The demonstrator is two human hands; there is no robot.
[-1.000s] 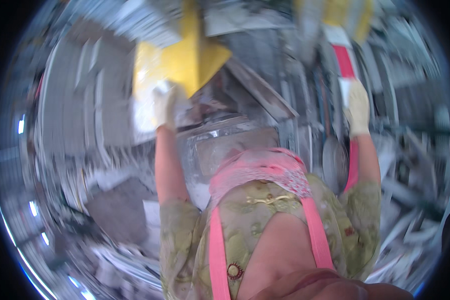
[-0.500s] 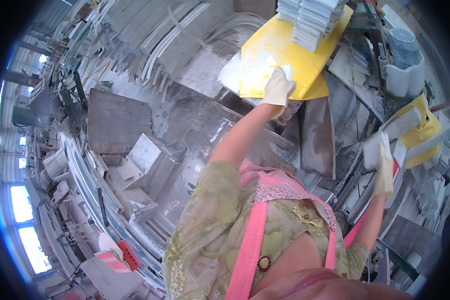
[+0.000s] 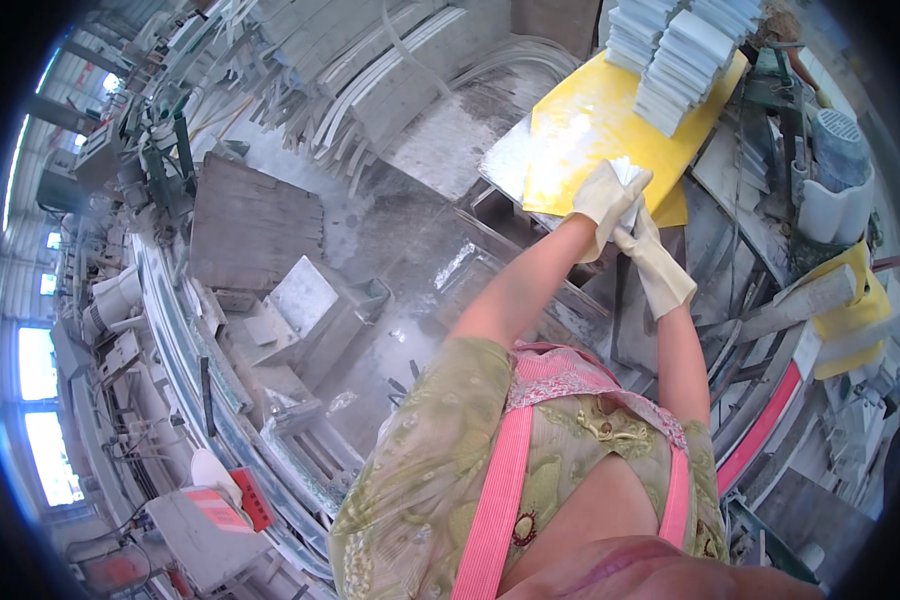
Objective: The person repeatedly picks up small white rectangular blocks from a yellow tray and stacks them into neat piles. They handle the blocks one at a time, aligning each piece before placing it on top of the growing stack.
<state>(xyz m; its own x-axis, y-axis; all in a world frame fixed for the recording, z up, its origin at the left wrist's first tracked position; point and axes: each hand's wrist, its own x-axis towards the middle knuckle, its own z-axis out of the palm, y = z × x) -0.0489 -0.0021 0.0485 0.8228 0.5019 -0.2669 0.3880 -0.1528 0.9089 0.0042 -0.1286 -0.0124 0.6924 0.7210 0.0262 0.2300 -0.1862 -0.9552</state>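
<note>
My left hand [image 3: 600, 205], in a cream rubber glove, is closed around a few thin white tiles [image 3: 625, 172] at the near edge of a yellow sheet [image 3: 590, 120]. My right hand [image 3: 658, 268], gloved alike, meets it from the right. Its fingers are closed at the lower end of the same white tiles, close against the left hand. How many tiles are held is hard to make out. Beyond the hands, tall uneven stacks of similar white tiles [image 3: 685, 68] stand on the far part of the yellow sheet.
A grey board [image 3: 255, 222] and a dusty box-like block [image 3: 305, 298] lie to the left. A blue-grey lidded drum [image 3: 842, 150] with white sides stands at the right, above another yellow sheet [image 3: 854, 325]. Long curved rails [image 3: 185, 340] run along the left. Part of another person shows at the far right.
My right hand has swung in from the far right with a white tile and joined my left hand. In the picture, the stacks and yellow sheet have shifted right.
</note>
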